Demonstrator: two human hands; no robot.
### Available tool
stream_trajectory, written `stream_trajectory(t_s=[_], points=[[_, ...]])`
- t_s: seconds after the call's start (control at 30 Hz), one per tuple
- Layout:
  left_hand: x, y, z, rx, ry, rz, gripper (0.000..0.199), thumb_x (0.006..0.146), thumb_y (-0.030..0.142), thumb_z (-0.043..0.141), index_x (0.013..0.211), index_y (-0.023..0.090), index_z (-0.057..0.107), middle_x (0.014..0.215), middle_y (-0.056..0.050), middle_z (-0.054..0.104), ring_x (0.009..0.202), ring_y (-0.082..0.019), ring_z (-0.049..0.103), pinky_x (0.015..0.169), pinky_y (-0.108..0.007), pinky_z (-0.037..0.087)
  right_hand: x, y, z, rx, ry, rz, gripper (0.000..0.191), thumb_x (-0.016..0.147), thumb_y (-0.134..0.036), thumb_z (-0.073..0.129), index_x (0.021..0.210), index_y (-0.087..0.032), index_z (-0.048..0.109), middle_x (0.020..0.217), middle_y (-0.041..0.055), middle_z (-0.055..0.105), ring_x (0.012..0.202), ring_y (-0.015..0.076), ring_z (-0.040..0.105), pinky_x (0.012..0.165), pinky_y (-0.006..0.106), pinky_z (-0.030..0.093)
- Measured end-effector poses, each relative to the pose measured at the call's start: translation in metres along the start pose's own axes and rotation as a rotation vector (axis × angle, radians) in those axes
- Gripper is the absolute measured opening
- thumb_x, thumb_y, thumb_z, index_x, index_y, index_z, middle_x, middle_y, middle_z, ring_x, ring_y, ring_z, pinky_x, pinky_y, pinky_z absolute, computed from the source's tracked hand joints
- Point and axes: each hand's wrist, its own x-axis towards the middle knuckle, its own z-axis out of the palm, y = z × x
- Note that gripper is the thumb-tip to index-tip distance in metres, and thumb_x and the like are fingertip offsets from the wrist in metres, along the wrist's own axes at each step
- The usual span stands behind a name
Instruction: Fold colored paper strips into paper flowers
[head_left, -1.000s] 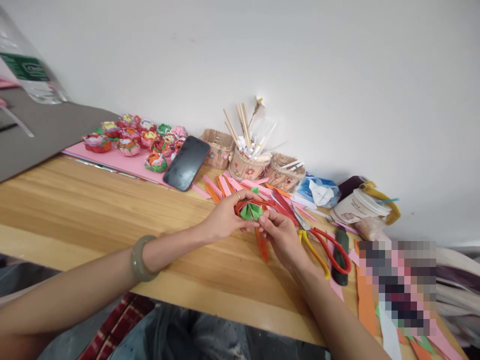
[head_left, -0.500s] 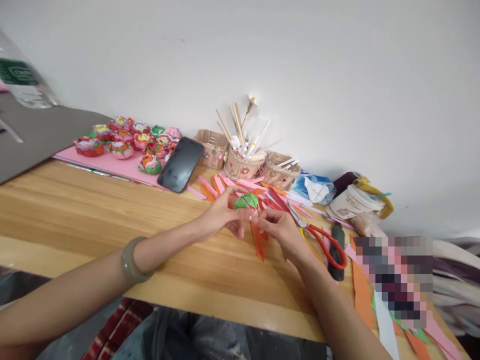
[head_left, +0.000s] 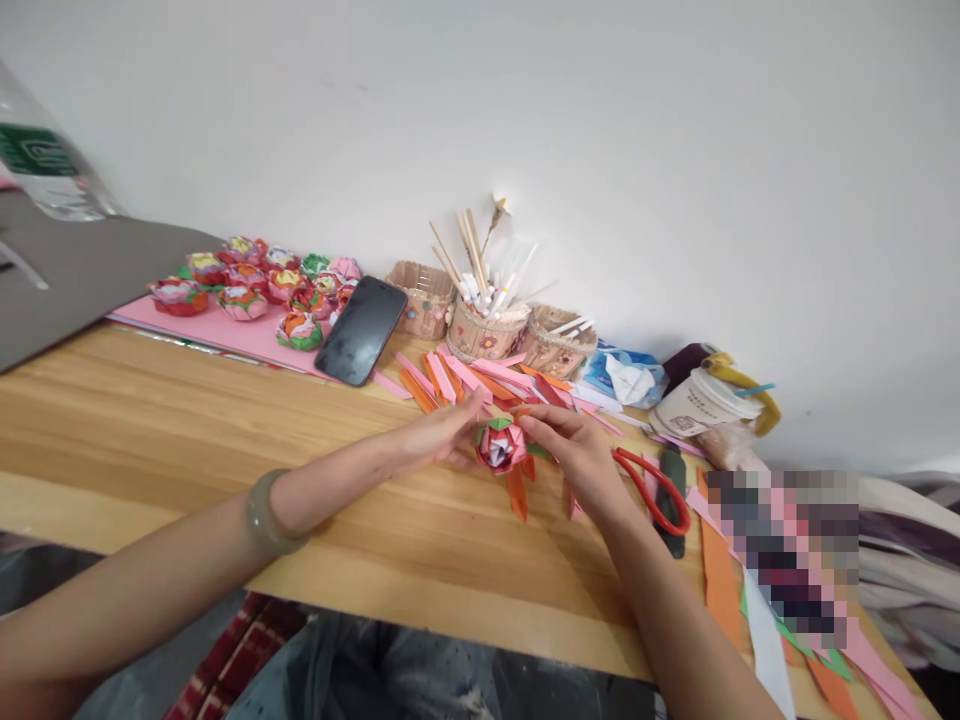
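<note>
A small folded paper flower, red and pink with green tips, is held between both hands just above the wooden table. My left hand touches its left side with fingers extended; a green bangle circles that wrist. My right hand pinches the flower from the right. An orange paper strip lies under the flower.
Finished paper flowers sit on a pink sheet at the back left beside a black phone. Stick baskets with sticks, loose paper strips, red-handled scissors, a paper cup and a bottle stand around.
The flower has been turned over: its green underside showed before, now the red-pink top faces me. Both hands lowered it toward the table.
</note>
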Motion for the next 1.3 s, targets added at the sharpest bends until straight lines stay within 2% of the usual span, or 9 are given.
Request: stream_trajectory(t_s=[0.17, 0.33, 0.57, 0.73, 1.03, 1.13, 1.3], points=[[0.004, 0.000, -0.002, 0.025, 0.151, 0.052, 0.053, 0.070, 0.059, 0.060, 0.096, 0.014, 0.068, 0.095, -0.012, 0.070, 0.091, -0.021, 0.063, 0.082, -0.033, 0.046, 0.000, 0.000, 0.001, 0.022, -0.078, 0.010, 0.022, 0.071, -0.035, 0.069, 0.087, -0.021, 0.074, 0.090, 0.0032, 0.073, 0.085, 0.0202, 0.065, 0.078, 0.031, 0.050], [0.004, 0.005, 0.002, 0.014, 0.158, 0.079, 0.040, 0.058, 0.039, 0.078, 0.087, 0.013, 0.073, 0.086, -0.008, 0.073, 0.080, -0.017, 0.064, 0.081, -0.030, 0.045, 0.005, 0.010, 0.002, 0.035, -0.094, 0.035, 0.026, 0.069, -0.036, 0.070, 0.089, -0.020, 0.074, 0.087, 0.0037, 0.074, 0.079, 0.0179, 0.064, 0.074, 0.030, 0.049], [0.004, 0.006, 0.000, 0.065, 0.213, -0.007, 0.032, 0.055, 0.026, 0.078, 0.084, 0.012, 0.073, 0.080, -0.008, 0.073, 0.072, -0.015, 0.062, 0.074, -0.029, 0.047, 0.006, 0.020, 0.007, -0.074, -0.073, 0.016, 0.026, 0.067, -0.039, 0.070, 0.080, -0.016, 0.073, 0.073, 0.0028, 0.070, 0.066, 0.0148, 0.059, 0.064, 0.027, 0.044], [0.004, 0.007, 0.002, 0.100, 0.207, 0.004, 0.020, 0.058, 0.021, 0.075, 0.075, 0.012, 0.072, 0.074, -0.005, 0.070, 0.066, -0.012, 0.059, 0.067, -0.026, 0.045, 0.004, 0.017, 0.008, -0.080, -0.073, -0.012, 0.025, 0.067, -0.039, 0.072, 0.066, -0.015, 0.065, 0.062, -0.0009, 0.060, 0.057, 0.0109, 0.051, 0.056, 0.024, 0.039], [0.000, 0.012, 0.002, 0.049, 0.151, 0.021, 0.023, 0.054, 0.028, 0.078, 0.069, 0.012, 0.069, 0.063, -0.001, 0.062, 0.057, -0.009, 0.054, 0.056, -0.023, 0.040, 0.003, 0.011, 0.007, 0.104, -0.152, -0.003, 0.024, 0.066, -0.037, 0.073, 0.068, -0.016, 0.061, 0.065, -0.0024, 0.059, 0.058, 0.0097, 0.051, 0.058, 0.024, 0.040], [0.000, 0.012, 0.001, 0.048, 0.154, 0.024, 0.023, 0.053, 0.027, 0.078, 0.068, 0.012, 0.070, 0.063, -0.002, 0.064, 0.058, -0.010, 0.055, 0.057, -0.024, 0.041, 0.003, 0.011, 0.007, 0.118, -0.146, -0.006, 0.023, 0.067, -0.035, 0.073, 0.068, -0.016, 0.061, 0.065, -0.0026, 0.059, 0.058, 0.0091, 0.050, 0.058, 0.023, 0.040], [0.002, 0.011, 0.000, 0.106, 0.142, 0.105, 0.018, 0.054, 0.023, 0.077, 0.067, 0.012, 0.070, 0.064, -0.002, 0.066, 0.059, -0.009, 0.055, 0.060, -0.023, 0.043, 0.001, 0.009, 0.008, 0.080, -0.112, -0.038, 0.025, 0.066, -0.037, 0.074, 0.067, -0.016, 0.060, 0.063, -0.0025, 0.058, 0.056, 0.0091, 0.050, 0.055, 0.023, 0.038]])
